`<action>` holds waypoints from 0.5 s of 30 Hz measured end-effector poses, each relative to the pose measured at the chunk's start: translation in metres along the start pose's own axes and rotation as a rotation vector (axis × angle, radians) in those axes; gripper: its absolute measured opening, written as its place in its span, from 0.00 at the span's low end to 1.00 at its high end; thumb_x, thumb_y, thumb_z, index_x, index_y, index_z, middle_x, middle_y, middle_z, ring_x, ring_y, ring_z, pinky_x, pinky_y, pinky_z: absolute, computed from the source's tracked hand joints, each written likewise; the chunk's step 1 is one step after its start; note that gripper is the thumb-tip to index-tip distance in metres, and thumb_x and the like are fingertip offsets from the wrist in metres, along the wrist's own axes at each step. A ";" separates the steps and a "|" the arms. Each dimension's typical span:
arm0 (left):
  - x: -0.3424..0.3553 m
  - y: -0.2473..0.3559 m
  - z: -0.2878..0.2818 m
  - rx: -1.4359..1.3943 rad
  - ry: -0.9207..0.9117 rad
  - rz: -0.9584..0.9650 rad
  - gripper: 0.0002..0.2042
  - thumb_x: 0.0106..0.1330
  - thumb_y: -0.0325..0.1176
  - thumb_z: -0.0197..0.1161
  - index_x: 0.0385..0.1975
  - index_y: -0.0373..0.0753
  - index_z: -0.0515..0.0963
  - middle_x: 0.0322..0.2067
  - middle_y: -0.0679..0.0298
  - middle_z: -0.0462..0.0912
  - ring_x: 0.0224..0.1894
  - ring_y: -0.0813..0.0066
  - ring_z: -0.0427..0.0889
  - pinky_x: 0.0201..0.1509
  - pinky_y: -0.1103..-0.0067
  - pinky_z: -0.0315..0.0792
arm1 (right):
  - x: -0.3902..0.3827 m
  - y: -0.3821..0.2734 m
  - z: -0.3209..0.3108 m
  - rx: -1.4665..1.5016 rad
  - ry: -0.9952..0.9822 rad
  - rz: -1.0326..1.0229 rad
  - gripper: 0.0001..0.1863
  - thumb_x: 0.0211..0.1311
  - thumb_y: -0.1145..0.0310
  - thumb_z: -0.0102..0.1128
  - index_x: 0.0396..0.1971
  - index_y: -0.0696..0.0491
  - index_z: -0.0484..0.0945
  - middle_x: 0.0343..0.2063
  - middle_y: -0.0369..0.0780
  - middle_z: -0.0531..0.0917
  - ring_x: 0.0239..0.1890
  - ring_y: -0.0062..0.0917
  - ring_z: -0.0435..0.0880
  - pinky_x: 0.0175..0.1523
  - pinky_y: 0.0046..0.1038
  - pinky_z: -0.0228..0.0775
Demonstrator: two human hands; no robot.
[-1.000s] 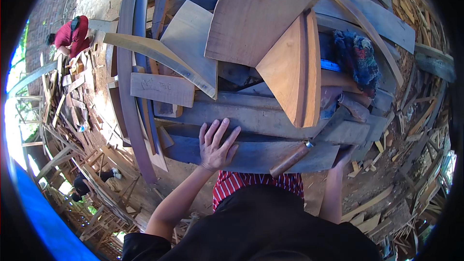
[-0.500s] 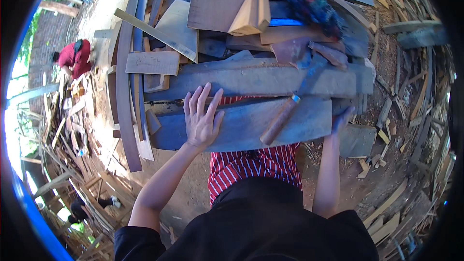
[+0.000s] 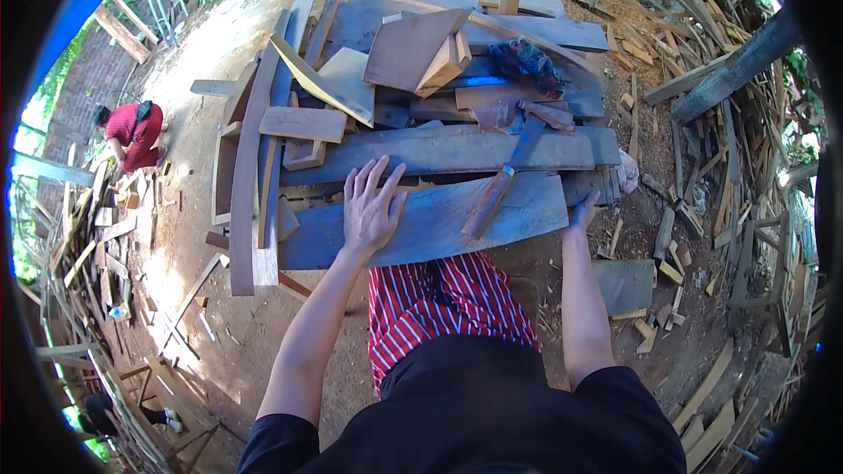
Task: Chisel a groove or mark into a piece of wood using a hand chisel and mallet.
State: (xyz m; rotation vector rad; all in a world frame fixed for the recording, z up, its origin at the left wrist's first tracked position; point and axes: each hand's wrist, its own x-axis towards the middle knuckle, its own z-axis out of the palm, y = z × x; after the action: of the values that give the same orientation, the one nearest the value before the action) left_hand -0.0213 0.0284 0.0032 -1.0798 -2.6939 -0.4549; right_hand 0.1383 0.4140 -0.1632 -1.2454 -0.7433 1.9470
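My left hand (image 3: 372, 215) lies on the near dark wooden board (image 3: 421, 219), its fingers spread and pointing away from me. At the right end of that board is my right hand (image 3: 580, 212), palm against the end and fingers stretched out, partly in shadow. Across the board, between my hands, rests a tool with a round wooden handle (image 3: 488, 204). Its dark flat blade (image 3: 527, 142) reaches onto a second long plank (image 3: 386, 154) behind. Neither hand touches the tool. The board's near edge is close to my striped red cloth (image 3: 439, 307).
Boards and offcuts, including a squarish panel (image 3: 406, 53) and a small block (image 3: 304, 124), pile up beyond my hands. A dark, colourful cloth bundle (image 3: 525, 67) lies there too. Scrap wood (image 3: 724, 167) heaps at right. A person in red (image 3: 136, 133) bends at far left.
My view has shifted, so the pile appears smaller and more ground shows beyond it. Both hands stay at the near board; the right remains at its end. The tool stays lying across it.
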 end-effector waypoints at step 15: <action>0.118 0.051 0.004 -0.327 0.326 0.004 0.47 0.53 0.41 0.72 0.70 0.37 0.50 0.67 0.48 0.58 0.68 0.51 0.59 0.70 0.59 0.52 | -0.026 -0.005 -0.012 -0.036 0.037 -0.002 0.39 0.67 0.34 0.45 0.66 0.49 0.61 0.59 0.39 0.73 0.57 0.28 0.75 0.56 0.33 0.68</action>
State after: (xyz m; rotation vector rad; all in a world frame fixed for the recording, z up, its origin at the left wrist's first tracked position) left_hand -0.0704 0.1397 0.0451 -0.9830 -2.3808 -1.0038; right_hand 0.1579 0.3969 -0.1501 -1.2983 -0.7637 1.9115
